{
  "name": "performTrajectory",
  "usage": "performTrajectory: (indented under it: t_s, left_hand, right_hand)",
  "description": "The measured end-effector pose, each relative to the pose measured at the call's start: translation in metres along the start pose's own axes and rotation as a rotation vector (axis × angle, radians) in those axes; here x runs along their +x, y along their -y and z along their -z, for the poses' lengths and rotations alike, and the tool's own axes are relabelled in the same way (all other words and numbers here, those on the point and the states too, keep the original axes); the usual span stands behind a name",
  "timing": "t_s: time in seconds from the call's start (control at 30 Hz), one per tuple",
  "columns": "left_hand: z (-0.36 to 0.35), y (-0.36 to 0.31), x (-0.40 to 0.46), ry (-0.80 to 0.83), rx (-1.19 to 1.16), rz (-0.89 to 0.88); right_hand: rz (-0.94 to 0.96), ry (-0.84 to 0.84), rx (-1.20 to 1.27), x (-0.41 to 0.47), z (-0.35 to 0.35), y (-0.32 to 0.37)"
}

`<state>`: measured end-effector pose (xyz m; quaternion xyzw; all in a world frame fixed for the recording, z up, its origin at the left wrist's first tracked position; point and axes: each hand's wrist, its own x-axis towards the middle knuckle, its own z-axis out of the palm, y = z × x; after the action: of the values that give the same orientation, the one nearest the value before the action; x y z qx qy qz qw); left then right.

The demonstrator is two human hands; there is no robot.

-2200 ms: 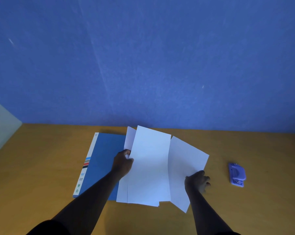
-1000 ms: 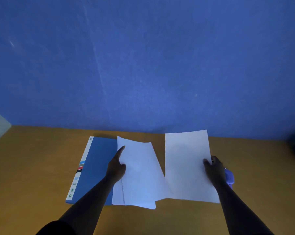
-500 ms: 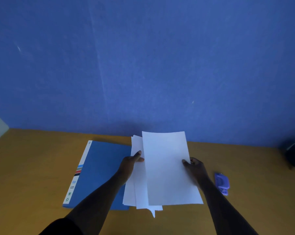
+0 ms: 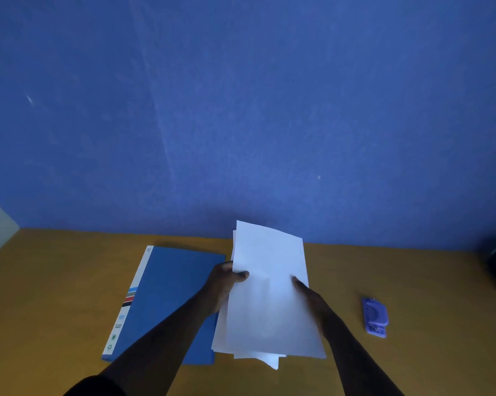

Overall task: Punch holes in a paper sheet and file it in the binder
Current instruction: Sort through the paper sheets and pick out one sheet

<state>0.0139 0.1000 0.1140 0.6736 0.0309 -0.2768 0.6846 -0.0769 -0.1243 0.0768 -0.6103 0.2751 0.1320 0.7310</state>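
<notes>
Here, left hand (image 4: 222,284) and right hand (image 4: 312,298) gripping a loose paper stack (image 4: 268,295) by its side edges; blue binder (image 4: 169,298) shut under the left arm, hole punch (image 4: 375,317) right of the right hand on the desk (image 4: 55,295).

Both forearms reach forward from the bottom of the view and angle inward toward each other. The left hand (image 4: 223,284) is closed in a pinch, its thumb lying flat across the top of what it grips and pointing toward the other hand, the fingers tucked underneath out of sight. The right hand (image 4: 312,298) sits just across from it, slightly nearer the body, fingers extended forward and close together; in this dim light it seems to grip as well. A dark sleeve covers the left upper arm.
</notes>
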Motion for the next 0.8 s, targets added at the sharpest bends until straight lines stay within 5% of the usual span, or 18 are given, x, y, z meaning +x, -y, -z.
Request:
performTrajectory:
  t_s: [0.33,0.8]
  left_hand:
    - [0.016,0.008,0.015,-0.066,-0.033,-0.047]
    - [-0.005,0.015,0.032,-0.234,0.320,-0.260]
  right_hand:
    - [-0.049,0.099,0.180,0.008,0.007,0.001]
    - [0.355,-0.095,-0.052,0.021,0.023,0.025]
